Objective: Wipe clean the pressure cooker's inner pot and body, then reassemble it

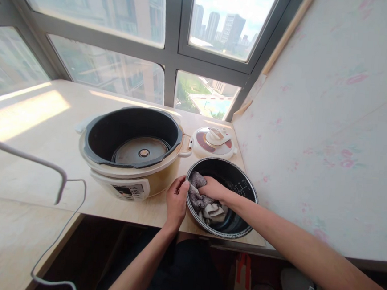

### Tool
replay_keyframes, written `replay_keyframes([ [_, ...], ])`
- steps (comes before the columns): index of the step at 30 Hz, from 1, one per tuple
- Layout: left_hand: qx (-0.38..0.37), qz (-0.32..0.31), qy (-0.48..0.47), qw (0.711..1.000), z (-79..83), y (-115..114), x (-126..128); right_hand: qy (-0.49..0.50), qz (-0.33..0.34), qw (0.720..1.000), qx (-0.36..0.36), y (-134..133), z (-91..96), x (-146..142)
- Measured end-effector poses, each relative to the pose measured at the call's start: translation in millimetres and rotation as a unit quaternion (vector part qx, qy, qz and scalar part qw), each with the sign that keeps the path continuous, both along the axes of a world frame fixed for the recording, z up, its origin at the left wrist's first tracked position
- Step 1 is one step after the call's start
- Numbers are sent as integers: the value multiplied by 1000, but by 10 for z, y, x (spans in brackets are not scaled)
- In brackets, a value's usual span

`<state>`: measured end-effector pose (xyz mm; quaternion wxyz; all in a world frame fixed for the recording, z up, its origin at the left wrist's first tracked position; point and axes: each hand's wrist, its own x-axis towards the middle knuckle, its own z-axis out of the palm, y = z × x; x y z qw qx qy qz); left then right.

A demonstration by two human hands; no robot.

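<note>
A black inner pot [244, 187] stands near the front edge of a pale wooden counter [45, 151]. My left hand [176, 200] grips the pot's left rim, fingers closed over it. Inside the pot, my right hand [214, 189] presses down on a grey cloth [205, 204], fingers curled on it. Left of the pot sits an open cream electric cooker [131, 147], its dark cavity showing the heating plate. The cooker's white and red lid [214, 141] lies behind the pot.
A white cord [59, 183] loops over the counter's front left edge. Windows [104, 35] run along the back, and a pale patterned wall [332, 129] closes the right side. Below the counter are a red-and-white box [243, 278] and dark floor.
</note>
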<state>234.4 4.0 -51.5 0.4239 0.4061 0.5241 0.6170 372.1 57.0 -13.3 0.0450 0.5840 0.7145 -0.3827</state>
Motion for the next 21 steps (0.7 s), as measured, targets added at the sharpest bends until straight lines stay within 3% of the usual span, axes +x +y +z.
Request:
replay_keyframes([
  [4, 8, -3, 8, 1000, -29, 25, -37, 158, -161, 971, 77, 13, 34, 86],
  [6, 13, -13, 2, 1000, -40, 36, -56, 168, -188, 954, 161, 24, 102, 164],
  [9, 16, -26, -11, 999, -39, 40, -78, 24, -142, 942, 303, 12, 254, 305],
  [12, 12, -27, -20, 999, -32, 31, -82, -146, -57, 910, 384, -22, 428, 425],
  [16, -3, -17, -38, 999, -40, 19, -64, -290, -26, 882, 371, -68, 652, 528],
  [21, -15, -5, -48, 999, -49, 11, -37, -358, -22, 897, 257, -194, 890, 635],
])
